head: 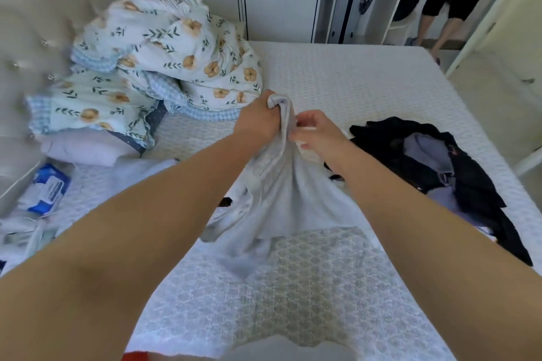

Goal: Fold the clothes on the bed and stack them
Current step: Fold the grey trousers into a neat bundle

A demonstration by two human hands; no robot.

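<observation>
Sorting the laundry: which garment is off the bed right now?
The pale grey garment, bunched in the left hand and pinched by the right hand; the dark clothes pile lies untouched.
</observation>
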